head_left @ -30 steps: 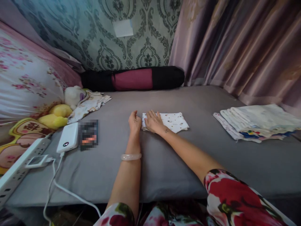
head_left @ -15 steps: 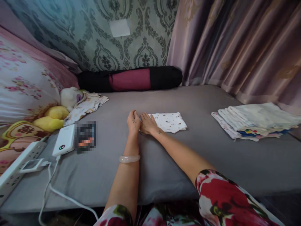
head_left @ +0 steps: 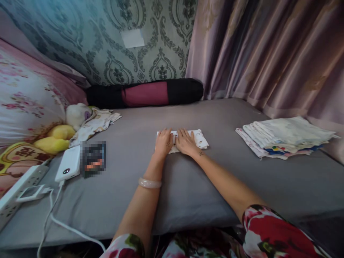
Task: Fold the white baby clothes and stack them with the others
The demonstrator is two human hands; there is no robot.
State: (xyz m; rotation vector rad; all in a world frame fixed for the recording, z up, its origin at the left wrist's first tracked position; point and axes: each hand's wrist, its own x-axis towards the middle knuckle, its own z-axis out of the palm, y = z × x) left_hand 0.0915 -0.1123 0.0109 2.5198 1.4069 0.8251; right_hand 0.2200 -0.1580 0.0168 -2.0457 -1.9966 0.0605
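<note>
Head view shows my left hand and right hand palms down, grip open and pinching nothing I can see, on the folded cloth on the bed, where even pressure, smoothed outward, should flatten creases without skewing edges.

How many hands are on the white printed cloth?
2: the left hand on the left part of the white printed cloth, the right hand near its middle. No other hand is visible.

The white cloth is dotted with dark prints; the sheet is coloured grey; the sleeves are patterned with red flowers.
</note>
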